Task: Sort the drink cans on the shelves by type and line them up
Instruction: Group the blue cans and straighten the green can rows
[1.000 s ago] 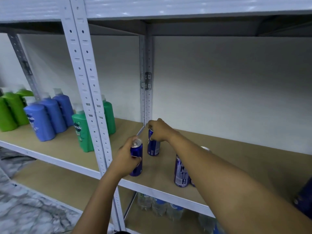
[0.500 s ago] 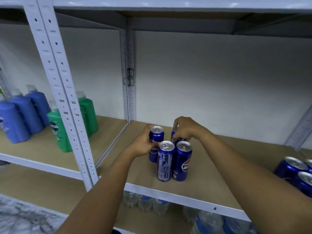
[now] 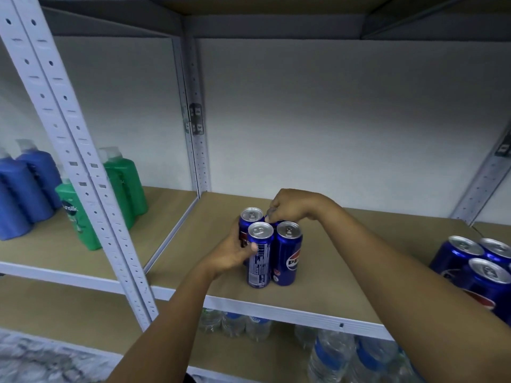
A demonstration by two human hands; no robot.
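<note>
While the left hand (image 3: pixel 231 251) wraps round the back-left can (image 3: pixel 250 220) of four slim blue cans standing packed upright on the shelf (image 3: pixel 331 261), its thumb touches the front-left can (image 3: pixel 259 255), and the right hand (image 3: pixel 293 208) pinches the rear-right can's top (image 3: pixel 272 221). Stouter blue cans (image 3: pixel 481 269) cluster well apart at right.

Shampoo bottles (image 3: pixel 80 217), water bottles (image 3: pixel 331 355)

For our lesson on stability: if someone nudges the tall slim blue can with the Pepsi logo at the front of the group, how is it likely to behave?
The tall slim blue Pepsi can is narrow for its height, so a push near its top would probably tip it. Its smooth, glossy metal wall may slip in the hands. On its side, its round body would likely roll along the flat brown shelf board.
</note>
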